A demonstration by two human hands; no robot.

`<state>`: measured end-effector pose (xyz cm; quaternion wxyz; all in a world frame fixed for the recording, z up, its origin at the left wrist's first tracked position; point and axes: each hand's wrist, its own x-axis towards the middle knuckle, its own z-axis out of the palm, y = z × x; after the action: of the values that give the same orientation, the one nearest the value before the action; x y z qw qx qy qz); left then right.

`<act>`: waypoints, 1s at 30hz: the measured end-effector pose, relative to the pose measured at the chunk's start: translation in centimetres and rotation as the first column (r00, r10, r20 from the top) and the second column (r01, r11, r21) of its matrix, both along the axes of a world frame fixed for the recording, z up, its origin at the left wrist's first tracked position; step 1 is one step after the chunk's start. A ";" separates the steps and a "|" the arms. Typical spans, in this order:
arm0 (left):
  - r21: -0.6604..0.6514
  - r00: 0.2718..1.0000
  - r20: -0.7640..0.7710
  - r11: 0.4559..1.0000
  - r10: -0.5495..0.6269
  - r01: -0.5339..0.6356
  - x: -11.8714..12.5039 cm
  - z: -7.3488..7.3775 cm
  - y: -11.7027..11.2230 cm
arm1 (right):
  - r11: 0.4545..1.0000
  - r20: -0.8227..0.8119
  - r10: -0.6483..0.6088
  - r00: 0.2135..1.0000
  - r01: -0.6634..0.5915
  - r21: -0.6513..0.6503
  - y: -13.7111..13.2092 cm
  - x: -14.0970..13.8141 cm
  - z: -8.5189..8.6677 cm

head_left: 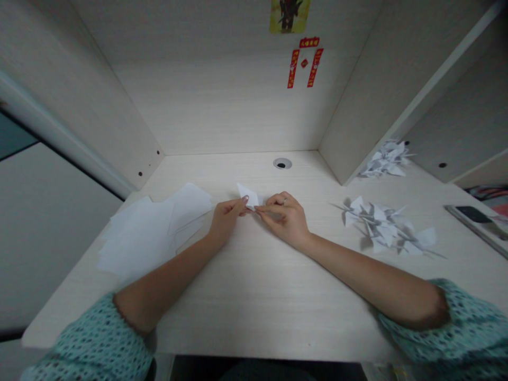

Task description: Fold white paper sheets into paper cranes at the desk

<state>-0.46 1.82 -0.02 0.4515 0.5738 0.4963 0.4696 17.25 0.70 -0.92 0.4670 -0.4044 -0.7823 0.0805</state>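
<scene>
A small piece of folded white paper (248, 194) is held up between my two hands over the middle of the desk. My left hand (229, 216) pinches its lower left part, with the thumb on the face of the paper. At the lower right edge, my right hand (288, 218) grips the paper between thumb and fingers; a ring shows on one finger. The paper comes to a point at its upper left. Fingers cover its lower part, so the folds there are hidden.
Loose white sheets (146, 233) lie overlapping at the left. Several folded paper pieces (383, 225) are heaped at the right, with another pile (387, 159) behind, by the partition (377, 100). A flat device (476, 219) lies far right. A cable hole (282, 163) is near the back panel.
</scene>
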 end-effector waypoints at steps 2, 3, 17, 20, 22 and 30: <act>0.012 1.000 -0.008 1.000 -0.002 0.002 0.0 0.1 -0.1 | 1.000 -0.001 0.012 1.000 -0.012 -0.008 -0.1 -0.1 0.2; 0.028 1.000 -0.014 1.000 -0.006 0.006 0.1 0.2 -0.1 | 1.000 -0.014 0.026 1.000 -0.027 -0.017 0.0 -0.1 0.4; 0.003 0.971 0.207 0.993 -0.118 0.120 0.0 0.1 0.0 | 0.973 -0.242 0.124 0.962 -0.166 -0.160 0.5 -0.1 0.4; 0.003 0.969 0.220 0.993 -0.114 0.117 0.1 0.1 0.0 | 0.985 -0.249 0.081 0.965 -0.116 -0.129 0.5 -0.2 0.3; -0.002 0.971 0.215 0.995 -0.101 0.104 0.1 0.2 0.0 | 0.989 -0.241 0.062 0.968 -0.091 -0.113 0.5 -0.2 0.2; 0.008 0.983 0.170 0.998 -0.064 0.064 0.3 0.3 -0.3 | 0.987 -0.260 0.057 0.964 -0.094 -0.133 0.5 -0.1 0.3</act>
<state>-0.14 1.57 0.32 0.5063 0.5478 0.4367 0.5028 17.10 1.20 -0.59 0.5299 -0.3930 -0.7228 0.2059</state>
